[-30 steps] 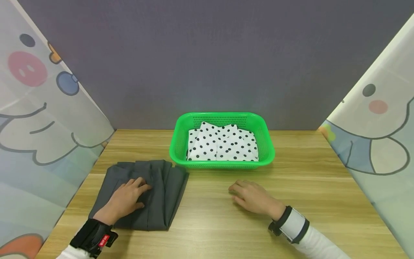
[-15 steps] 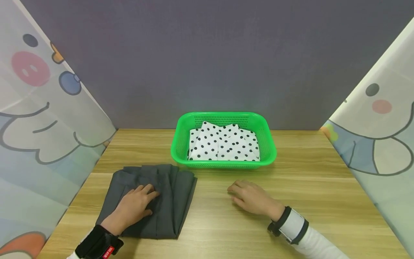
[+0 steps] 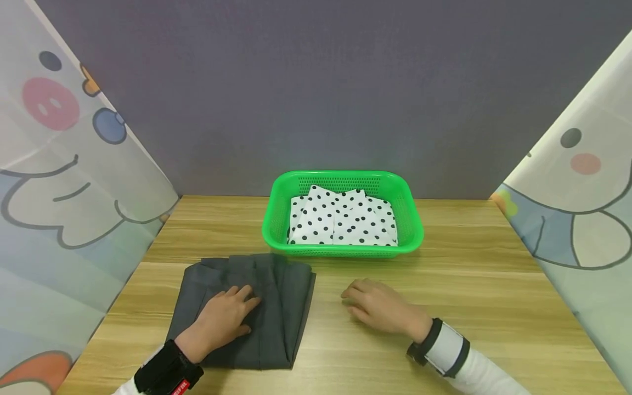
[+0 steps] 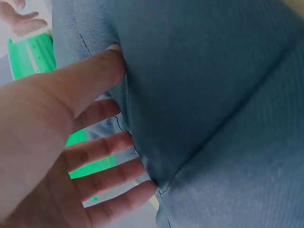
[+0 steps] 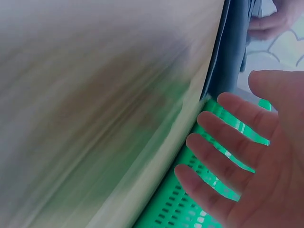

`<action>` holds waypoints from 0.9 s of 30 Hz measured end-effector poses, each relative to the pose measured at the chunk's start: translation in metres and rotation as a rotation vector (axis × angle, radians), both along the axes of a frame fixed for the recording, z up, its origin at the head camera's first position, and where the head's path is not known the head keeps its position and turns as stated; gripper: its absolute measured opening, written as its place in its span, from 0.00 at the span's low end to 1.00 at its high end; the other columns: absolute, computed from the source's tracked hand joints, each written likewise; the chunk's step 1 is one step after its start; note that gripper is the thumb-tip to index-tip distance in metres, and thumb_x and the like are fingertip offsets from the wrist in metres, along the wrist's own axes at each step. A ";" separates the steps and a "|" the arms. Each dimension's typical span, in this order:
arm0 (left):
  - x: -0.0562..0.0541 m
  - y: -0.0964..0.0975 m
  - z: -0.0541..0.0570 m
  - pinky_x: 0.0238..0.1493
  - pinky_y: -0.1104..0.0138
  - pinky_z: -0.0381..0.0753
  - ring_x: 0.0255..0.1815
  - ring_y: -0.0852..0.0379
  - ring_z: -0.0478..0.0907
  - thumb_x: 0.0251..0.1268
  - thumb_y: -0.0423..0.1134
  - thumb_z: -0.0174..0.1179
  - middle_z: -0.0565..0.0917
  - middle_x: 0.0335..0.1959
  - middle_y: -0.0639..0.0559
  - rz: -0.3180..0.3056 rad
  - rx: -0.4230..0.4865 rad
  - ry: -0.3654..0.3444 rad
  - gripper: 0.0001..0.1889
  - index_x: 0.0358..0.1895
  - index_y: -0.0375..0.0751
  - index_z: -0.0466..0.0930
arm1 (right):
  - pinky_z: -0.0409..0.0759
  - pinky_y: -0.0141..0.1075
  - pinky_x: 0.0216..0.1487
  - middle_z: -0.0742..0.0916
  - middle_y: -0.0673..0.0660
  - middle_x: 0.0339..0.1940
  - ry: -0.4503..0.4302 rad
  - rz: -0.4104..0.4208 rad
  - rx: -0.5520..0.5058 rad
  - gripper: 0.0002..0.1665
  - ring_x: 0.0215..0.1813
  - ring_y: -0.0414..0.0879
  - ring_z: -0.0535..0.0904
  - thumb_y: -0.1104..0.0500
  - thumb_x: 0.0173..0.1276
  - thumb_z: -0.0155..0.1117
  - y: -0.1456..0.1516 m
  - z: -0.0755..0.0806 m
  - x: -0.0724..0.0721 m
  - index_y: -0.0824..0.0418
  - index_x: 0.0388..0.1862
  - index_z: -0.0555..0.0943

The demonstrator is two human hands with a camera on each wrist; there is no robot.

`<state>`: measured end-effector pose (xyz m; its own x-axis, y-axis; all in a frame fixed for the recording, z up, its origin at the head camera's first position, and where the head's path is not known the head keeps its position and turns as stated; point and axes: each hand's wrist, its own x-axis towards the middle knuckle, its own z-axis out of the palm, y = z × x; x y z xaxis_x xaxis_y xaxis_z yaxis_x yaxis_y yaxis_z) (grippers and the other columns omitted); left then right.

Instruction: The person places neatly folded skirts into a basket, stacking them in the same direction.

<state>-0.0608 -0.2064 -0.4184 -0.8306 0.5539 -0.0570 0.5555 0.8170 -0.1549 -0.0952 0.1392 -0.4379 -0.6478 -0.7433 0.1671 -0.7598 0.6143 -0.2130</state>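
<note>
A folded dark grey garment (image 3: 281, 323) lies on the wooden table at the left front. My left hand (image 3: 222, 318) rests on top of it, fingers spread and fingertips on the cloth. In the left wrist view the thumb and fingers of the left hand (image 4: 90, 142) touch the grey cloth (image 4: 204, 95) without gripping it. My right hand (image 3: 382, 307) is over the table right of the garment, holding nothing. Its fingers are loosely extended; in the right wrist view the right hand (image 5: 256, 156) overlaps the green basket (image 5: 175, 204).
A green plastic basket (image 3: 343, 251) stands at the middle back of the wooden table (image 3: 494, 307), with a folded white cloth with black dots (image 3: 340, 219) in it. Behind rises a grey panel (image 3: 345, 93). Cartoon-printed sheets (image 3: 59, 153) flank both sides.
My left hand has slid the grey garment to the right and a little toward me, staying on top of it. My right hand has shifted only slightly left.
</note>
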 end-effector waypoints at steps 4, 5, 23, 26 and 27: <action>0.000 0.011 -0.001 0.36 0.59 0.78 0.38 0.50 0.73 0.38 0.54 0.72 0.75 0.45 0.47 -0.045 -0.008 0.026 0.31 0.50 0.45 0.80 | 0.76 0.39 0.52 0.81 0.49 0.47 -0.002 0.044 0.030 0.17 0.50 0.44 0.77 0.51 0.66 0.56 -0.006 0.002 0.005 0.54 0.51 0.78; 0.000 0.014 -0.001 0.36 0.59 0.78 0.38 0.50 0.73 0.38 0.54 0.71 0.75 0.44 0.47 -0.058 -0.009 0.033 0.31 0.50 0.45 0.80 | 0.75 0.39 0.53 0.81 0.49 0.48 0.001 0.051 0.032 0.17 0.51 0.44 0.77 0.51 0.66 0.56 -0.008 0.003 0.006 0.54 0.51 0.78; -0.002 0.053 -0.002 0.33 0.65 0.78 0.38 0.52 0.72 0.49 0.56 0.65 0.75 0.46 0.48 -0.165 0.010 -0.013 0.27 0.53 0.46 0.79 | 0.74 0.41 0.56 0.76 0.50 0.60 0.079 0.206 0.075 0.21 0.60 0.45 0.71 0.48 0.68 0.54 -0.043 0.010 0.014 0.52 0.58 0.74; 0.000 0.058 -0.002 0.34 0.66 0.78 0.39 0.53 0.72 0.52 0.56 0.64 0.75 0.46 0.48 -0.169 0.024 -0.038 0.28 0.55 0.45 0.77 | 0.74 0.41 0.55 0.75 0.50 0.61 0.057 0.214 0.096 0.21 0.60 0.44 0.71 0.48 0.69 0.53 -0.047 0.008 0.014 0.51 0.58 0.74; 0.001 0.060 -0.001 0.35 0.66 0.78 0.39 0.53 0.72 0.52 0.56 0.63 0.75 0.46 0.48 -0.169 0.028 -0.046 0.28 0.55 0.44 0.77 | 0.74 0.42 0.55 0.75 0.50 0.61 0.050 0.216 0.102 0.21 0.60 0.44 0.71 0.48 0.69 0.53 -0.047 0.006 0.014 0.52 0.59 0.74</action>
